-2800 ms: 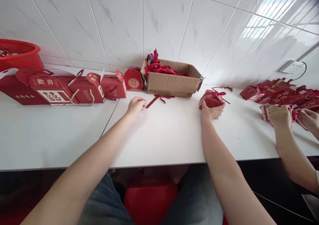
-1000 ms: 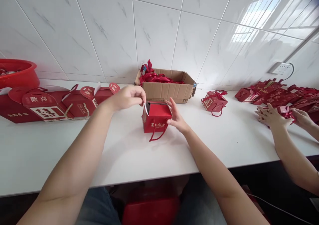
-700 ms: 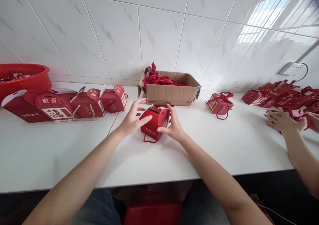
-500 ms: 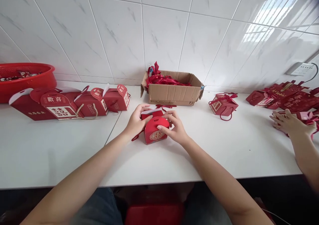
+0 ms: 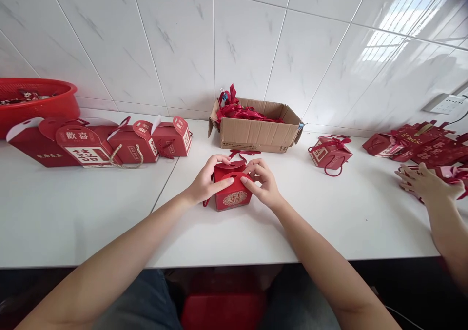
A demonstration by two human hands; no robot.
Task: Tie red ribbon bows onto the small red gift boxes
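Observation:
A small red gift box with a gold round emblem stands upright on the white table in front of me. My left hand grips its left side, thumb on the near top flap and fingers at the back. From the right, my right hand holds the same box, its thumb pressing the near flap. The near and far flaps lean inward over the top. A dark red cord hangs by the box's left side, and a red ribbon lies just behind it.
A cardboard box of red ribbons stands by the wall. Red gift boxes and a red plastic basket are at left. One tied gift box sits right; beyond it, another person's hand touches more boxes.
The box's top flaps have come closer together, and my left thumb has moved onto the near flap. My view has tilted down slightly.

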